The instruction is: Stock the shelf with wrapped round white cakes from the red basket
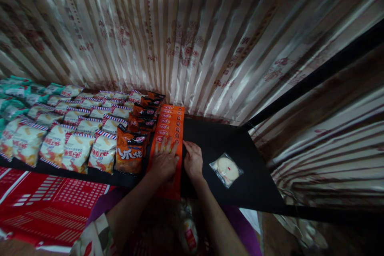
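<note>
A long orange printed strip runs from the back of the black shelf to its front edge. Repeated oval logos and round pictures mark it; whether it is one sheet or overlapping flat packets I cannot tell. My left hand lies flat on the strip, fingers spread. At the strip's right edge is my right hand, its fingers curled and closed on that edge. Just left of the strip stand orange and black snack bags in a row. To the right, a round pale item in a clear wrapper lies on the shelf.
White snack bags with striped tops fill several rows on the left, with green bags beyond. Red plastic baskets stand below the shelf front. A printed striped sheet hangs behind, and a black bar slants at the right.
</note>
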`<state>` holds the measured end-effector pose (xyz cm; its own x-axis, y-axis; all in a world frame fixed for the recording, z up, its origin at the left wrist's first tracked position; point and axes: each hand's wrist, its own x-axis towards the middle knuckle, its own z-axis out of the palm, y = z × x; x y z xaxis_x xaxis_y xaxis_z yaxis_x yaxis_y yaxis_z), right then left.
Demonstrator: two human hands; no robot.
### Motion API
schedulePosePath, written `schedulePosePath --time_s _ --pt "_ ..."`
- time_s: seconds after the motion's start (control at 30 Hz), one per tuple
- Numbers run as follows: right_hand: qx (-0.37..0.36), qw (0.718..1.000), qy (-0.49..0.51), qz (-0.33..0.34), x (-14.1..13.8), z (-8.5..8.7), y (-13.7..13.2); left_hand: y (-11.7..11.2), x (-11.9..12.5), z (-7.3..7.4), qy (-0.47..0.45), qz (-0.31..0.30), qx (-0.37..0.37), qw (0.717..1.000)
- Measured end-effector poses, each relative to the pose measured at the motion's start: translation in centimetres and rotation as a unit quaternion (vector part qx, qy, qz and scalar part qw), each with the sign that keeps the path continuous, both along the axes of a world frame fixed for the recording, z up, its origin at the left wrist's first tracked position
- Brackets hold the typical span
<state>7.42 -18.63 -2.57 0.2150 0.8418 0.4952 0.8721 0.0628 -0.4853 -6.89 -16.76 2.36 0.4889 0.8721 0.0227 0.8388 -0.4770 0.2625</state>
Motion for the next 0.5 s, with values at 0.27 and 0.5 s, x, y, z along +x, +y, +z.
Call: schedulePosePath --time_s 0.27,0.5 --pt "-0.017 1.000 0.000 -0.005 0.01 0.02 0.00 -0.04 0.09 -0.38 -0.006 0.003 0.007 1.000" --pt "-0.016 1.000 -0.007 0.007 0.04 0.12 -0.12 -0.01 0.09 -0.65 -0.011 0.007 -0.003 1.000"
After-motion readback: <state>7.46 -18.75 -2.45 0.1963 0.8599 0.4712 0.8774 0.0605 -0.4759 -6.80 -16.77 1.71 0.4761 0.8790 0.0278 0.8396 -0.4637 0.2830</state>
